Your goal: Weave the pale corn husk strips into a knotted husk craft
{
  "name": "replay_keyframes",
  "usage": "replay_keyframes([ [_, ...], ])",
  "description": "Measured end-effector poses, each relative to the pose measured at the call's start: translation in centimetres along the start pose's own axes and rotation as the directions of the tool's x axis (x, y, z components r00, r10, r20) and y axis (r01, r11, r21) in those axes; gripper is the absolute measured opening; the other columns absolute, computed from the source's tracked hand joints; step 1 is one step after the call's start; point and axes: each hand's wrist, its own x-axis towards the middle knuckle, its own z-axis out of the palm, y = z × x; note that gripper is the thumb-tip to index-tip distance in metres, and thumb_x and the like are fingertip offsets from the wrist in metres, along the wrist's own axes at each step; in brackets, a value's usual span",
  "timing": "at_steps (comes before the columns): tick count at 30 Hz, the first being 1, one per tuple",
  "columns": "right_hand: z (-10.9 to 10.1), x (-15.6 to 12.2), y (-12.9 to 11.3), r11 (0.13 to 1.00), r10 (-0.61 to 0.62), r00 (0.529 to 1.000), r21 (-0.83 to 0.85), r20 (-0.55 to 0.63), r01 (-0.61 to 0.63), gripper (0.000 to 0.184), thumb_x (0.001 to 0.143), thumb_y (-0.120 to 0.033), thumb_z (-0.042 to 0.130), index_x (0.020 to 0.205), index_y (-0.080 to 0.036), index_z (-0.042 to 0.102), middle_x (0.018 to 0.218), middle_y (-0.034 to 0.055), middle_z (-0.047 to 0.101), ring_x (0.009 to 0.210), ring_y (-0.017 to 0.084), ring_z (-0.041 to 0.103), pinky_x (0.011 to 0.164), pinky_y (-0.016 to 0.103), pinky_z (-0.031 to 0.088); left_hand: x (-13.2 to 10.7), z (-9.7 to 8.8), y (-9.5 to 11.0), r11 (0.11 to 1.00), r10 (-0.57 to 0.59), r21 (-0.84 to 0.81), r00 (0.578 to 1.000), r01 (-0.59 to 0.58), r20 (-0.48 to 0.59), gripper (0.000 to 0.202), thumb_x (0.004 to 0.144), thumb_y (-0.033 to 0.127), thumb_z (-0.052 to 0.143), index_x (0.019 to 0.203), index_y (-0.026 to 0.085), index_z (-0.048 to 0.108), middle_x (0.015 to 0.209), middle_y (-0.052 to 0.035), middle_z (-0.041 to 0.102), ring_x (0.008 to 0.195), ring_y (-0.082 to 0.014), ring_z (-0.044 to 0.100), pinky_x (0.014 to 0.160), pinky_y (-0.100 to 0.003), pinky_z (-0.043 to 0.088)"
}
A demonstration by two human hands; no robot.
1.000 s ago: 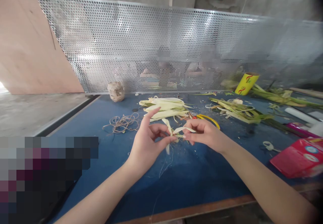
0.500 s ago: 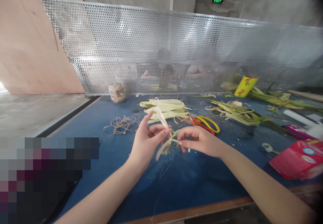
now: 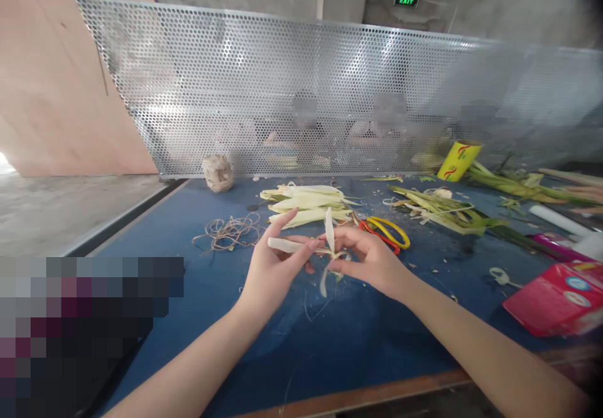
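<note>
A small flower-like piece of pale corn husk strips (image 3: 330, 232) is held up over the blue table between both hands. My left hand (image 3: 277, 261) pinches one strip between thumb and fingers, and that strip sticks out leftward across the palm. My right hand (image 3: 365, 258) grips the piece near its centre, where the strips cross; its fingertips partly hide the middle. One strip points up and another hangs down. Just beyond the hands lies a stack of pale husks (image 3: 306, 203). Scissors (image 3: 389, 231) with red and yellow handles rest behind my right hand.
Tangled twine (image 3: 230, 231) lies left of the husks, and a wrapped roll (image 3: 218, 173) stands behind it. Green husk leaves (image 3: 447, 210), a yellow roll (image 3: 459, 160) and a red packet (image 3: 553, 298) are on the right. A perforated metal screen (image 3: 264, 91) borders the table; people sit beyond it.
The husk piece has turned and shifted slightly right: the strip in my left hand now points left, another points up. My right hand has closed in on the centre. A hand appears at the far right.
</note>
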Motion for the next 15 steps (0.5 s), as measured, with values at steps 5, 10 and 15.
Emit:
replay_keyframes([
  [5,-0.4,0.02,-0.65,0.995,0.01,0.999,0.103,0.04,-0.014,0.028,0.073,-0.023,0.064,0.1,-0.019,0.057,0.081,0.0017,0.061,0.076,0.012,0.057,0.071,0.026,0.048,0.08,-0.12,-0.04,0.998,0.0,0.067,0.999,-0.003,0.041,0.058,0.065,0.021,0.069,0.119,0.016,0.047,0.07,-0.001,0.069,0.048,-0.0084,0.056,0.054,-0.022,0.049],
  [10,-0.47,0.09,-0.83,0.984,-0.047,0.997,0.177,0.055,0.037,0.021,0.071,-0.017,0.066,0.091,-0.019,0.06,0.089,0.0023,0.062,0.081,0.012,0.058,0.076,0.028,0.048,-0.04,-0.2,0.09,0.993,0.024,0.113,0.999,-0.028,0.035,0.05,0.066,0.022,0.068,0.113,0.015,0.053,0.069,-0.0014,0.069,0.047,-0.009,0.056,0.055,-0.023,0.049],
  [15,-0.49,0.12,-0.57,0.975,-0.121,0.993,0.191,0.011,0.117,0.014,0.069,-0.015,0.068,0.081,-0.02,0.063,0.086,0.0015,0.064,0.081,0.013,0.06,0.076,0.029,0.048,-0.07,-0.27,0.37,0.996,0.02,0.09,1.0,-0.022,0.019,0.047,0.064,0.024,0.07,0.109,0.017,0.058,0.072,-0.003,0.071,0.045,-0.0101,0.056,0.053,-0.026,0.049],
])
